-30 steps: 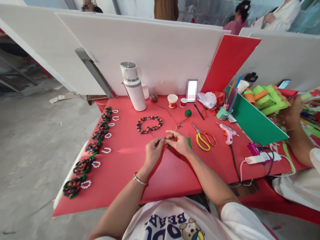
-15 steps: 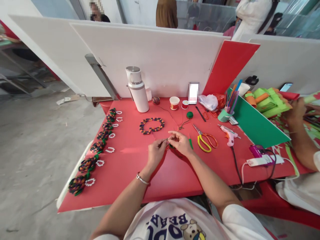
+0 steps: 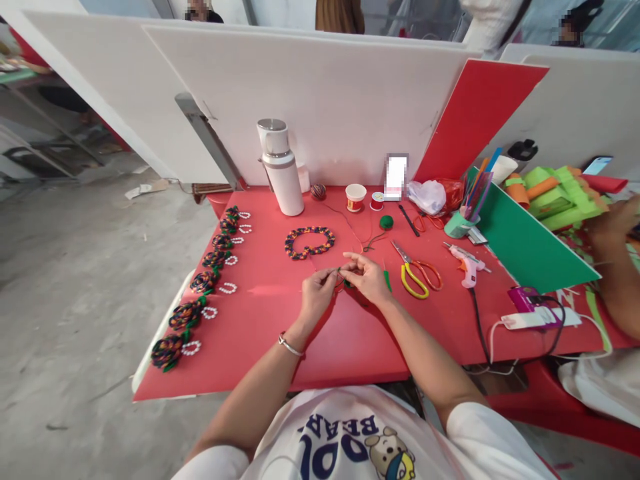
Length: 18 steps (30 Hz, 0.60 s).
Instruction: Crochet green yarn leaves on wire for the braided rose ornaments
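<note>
Over the middle of the red table [image 3: 280,340], my left hand [image 3: 318,293] and my right hand [image 3: 369,280] meet at the fingertips. Both pinch a small piece of green yarn [image 3: 347,283], mostly hidden by the fingers. A thin red thread hangs near them. Just beyond my left hand lies a braided multicolour yarn ring [image 3: 320,249] with a gap-like curl at its front. Right of my right hand are a thin green-handled tool [image 3: 387,280] and scissors [image 3: 414,287] with yellow and red handles. A green yarn ball [image 3: 386,223] sits farther back.
Several yarn flowers [image 3: 186,315] with bead loops line the left edge. At the back stand a white thermos [image 3: 286,183], a paper cup [image 3: 355,198] and a phone [image 3: 397,177]. A glue gun [image 3: 469,267], pen cup [image 3: 457,225] and power strip [image 3: 515,321] lie right, near another person's arm.
The camera view has tilted down and shifted slightly, so things sit a little higher and farther right. My hands stay together on the green yarn, with small finger movements.
</note>
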Motion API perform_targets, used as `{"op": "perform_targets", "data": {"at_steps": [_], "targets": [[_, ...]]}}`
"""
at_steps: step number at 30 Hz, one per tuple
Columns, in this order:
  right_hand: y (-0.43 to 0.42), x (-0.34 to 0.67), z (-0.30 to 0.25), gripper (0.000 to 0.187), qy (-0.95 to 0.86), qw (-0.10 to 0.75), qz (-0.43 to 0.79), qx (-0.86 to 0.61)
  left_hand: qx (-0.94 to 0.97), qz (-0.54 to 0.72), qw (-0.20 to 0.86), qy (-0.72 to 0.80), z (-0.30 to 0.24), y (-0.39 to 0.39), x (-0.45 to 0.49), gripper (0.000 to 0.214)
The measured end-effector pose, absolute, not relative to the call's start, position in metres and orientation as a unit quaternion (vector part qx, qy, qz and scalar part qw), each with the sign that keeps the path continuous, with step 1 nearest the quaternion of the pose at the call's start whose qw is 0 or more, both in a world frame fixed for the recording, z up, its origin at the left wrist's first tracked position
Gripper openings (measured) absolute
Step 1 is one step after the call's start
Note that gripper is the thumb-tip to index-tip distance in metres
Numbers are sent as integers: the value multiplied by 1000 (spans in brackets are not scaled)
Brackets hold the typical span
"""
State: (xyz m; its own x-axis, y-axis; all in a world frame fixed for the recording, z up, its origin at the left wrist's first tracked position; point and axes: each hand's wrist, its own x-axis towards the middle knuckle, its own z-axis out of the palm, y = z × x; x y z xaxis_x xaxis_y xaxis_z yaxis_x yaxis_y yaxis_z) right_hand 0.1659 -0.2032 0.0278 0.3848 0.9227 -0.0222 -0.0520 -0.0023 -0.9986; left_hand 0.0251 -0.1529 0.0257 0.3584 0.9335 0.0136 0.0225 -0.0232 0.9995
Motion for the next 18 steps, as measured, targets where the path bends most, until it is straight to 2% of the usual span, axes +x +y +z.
{"op": "perform_targets", "data": {"at_steps": [12,18], "targets": [[-204,169,25,49,-410,581,371,-598,649,389,528,386,25,-154,24,23],[-204,173,26,48,-414,581,387,-585,653,377,525,395,26,-152,23,16]]}}
